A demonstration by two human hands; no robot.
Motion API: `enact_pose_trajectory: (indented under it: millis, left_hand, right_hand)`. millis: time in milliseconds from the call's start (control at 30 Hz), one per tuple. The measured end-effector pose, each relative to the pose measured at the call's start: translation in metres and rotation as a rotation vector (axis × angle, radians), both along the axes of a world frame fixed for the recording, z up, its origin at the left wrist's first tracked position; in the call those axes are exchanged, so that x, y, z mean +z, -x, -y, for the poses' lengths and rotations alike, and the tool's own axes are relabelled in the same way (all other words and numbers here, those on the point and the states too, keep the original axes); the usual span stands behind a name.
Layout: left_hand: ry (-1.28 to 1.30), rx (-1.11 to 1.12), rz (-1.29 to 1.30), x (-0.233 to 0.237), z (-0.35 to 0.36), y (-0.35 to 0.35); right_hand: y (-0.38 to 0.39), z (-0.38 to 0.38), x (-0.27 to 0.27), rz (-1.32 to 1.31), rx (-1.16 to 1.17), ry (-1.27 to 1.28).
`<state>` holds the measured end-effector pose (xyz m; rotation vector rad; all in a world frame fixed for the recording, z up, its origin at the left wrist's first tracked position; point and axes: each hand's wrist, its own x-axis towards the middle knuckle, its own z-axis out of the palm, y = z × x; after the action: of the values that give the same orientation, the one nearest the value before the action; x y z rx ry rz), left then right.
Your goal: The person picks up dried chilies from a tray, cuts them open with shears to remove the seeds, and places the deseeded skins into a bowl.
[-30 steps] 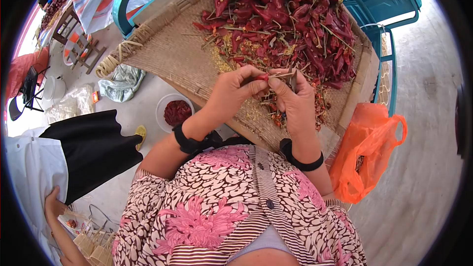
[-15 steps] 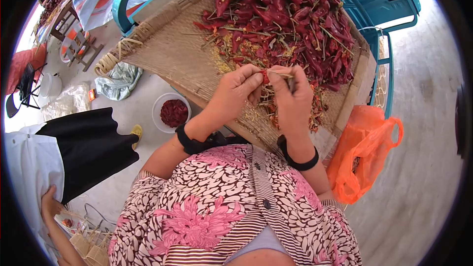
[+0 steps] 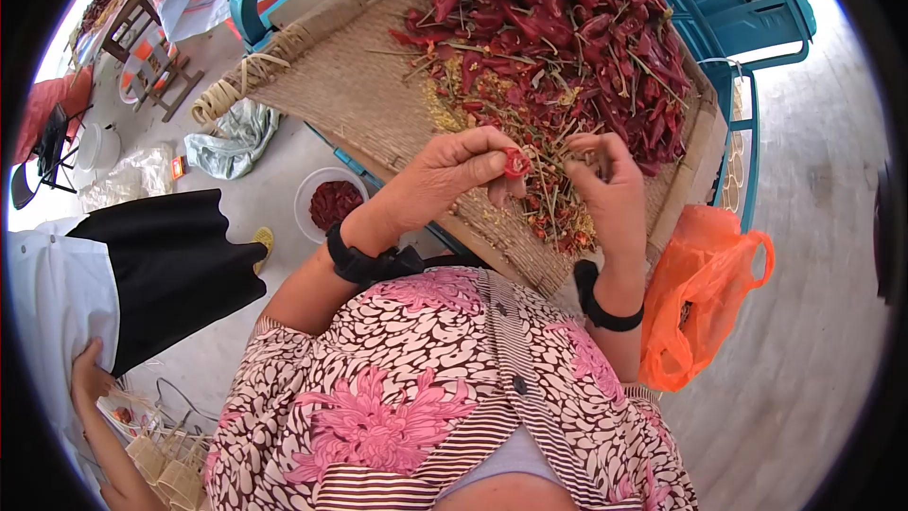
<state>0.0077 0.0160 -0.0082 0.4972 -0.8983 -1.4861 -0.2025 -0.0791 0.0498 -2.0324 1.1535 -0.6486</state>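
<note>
My left hand (image 3: 454, 175) is closed, pinching a red dried chili pepper (image 3: 515, 163) between thumb and fingers, its round open end facing right. To its right, my right hand (image 3: 615, 189) is apart from the pepper, with curled fingers and the thumb close to them; what it holds, if anything, is too small to name. Both hands are above a woven tray (image 3: 355, 66). On the tray lies a big heap of dark red dried chilies (image 3: 567, 19), many with stems. Loose stems, yellow seeds (image 3: 454, 99) and red scraps lie just beyond and below my hands.
A white bowl of chilies (image 3: 336, 206) stands on the floor at left. An orange plastic bag (image 3: 700, 293) hangs by the tray's right side, near a teal metal frame (image 3: 742, 147). Another person in a black skirt (image 3: 170, 274) stands at left. A wooden chair (image 3: 142, 47) is farther back.
My right hand has drawn away to the right from the chili, where both hands met before. My left hand still holds the chili, whose open end now shows. The view has shifted slightly.
</note>
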Motion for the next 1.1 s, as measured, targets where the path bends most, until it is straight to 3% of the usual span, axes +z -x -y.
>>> enact_pose_trajectory:
  millis: [33,67,167,267,367,467,600,667,767,900,1000,1100]
  left_hand:
    - [0.015,0.003,0.005,-0.001,-0.002,-0.002]
    - [-0.012,0.013,0.016,0.000,-0.004,-0.004]
    - [-0.045,0.032,0.081,0.002,-0.018,-0.015]
    - [-0.018,-0.026,0.137,0.000,-0.051,-0.043]
    - [-0.272,-0.147,0.393,-0.019,-0.088,-0.087]
    - [-0.409,-0.074,0.682,-0.081,-0.109,-0.112]
    - [-0.560,0.161,0.983,-0.204,-0.124,-0.129]
    - [-0.658,0.163,0.908,-0.261,-0.129,-0.139]
    - [-0.709,0.265,0.912,-0.301,-0.128,-0.134]
    - [-0.475,0.548,1.298,-0.304,-0.121,-0.121]
    - [-0.343,0.141,1.310,-0.263,-0.111,-0.126]
    - [-0.498,-0.342,0.916,-0.108,-0.094,-0.103]
  right_hand:
    - [0.003,0.004,-0.007,-0.252,0.008,0.286]
    - [0.009,0.003,-0.007,-0.496,-0.075,0.279]
    - [0.014,-0.002,-0.009,-0.626,-0.141,0.310]
    - [0.017,0.007,0.000,-0.376,-0.207,0.073]
    - [0.003,0.004,0.008,-0.218,-0.148,0.143]
    - [-0.015,0.008,0.003,-0.369,0.018,0.199]
    - [-0.058,0.010,-0.003,-0.544,0.144,0.233]
    - [-0.075,0.012,-0.013,-0.638,0.173,0.251]
    - [-0.085,0.022,-0.038,-0.686,0.194,0.298]
    - [-0.075,0.030,-0.040,-0.567,0.125,0.244]
    - [-0.055,0.045,-0.036,-0.306,0.085,-0.063]
    - [-0.046,0.036,-0.012,0.088,-0.025,-0.521]
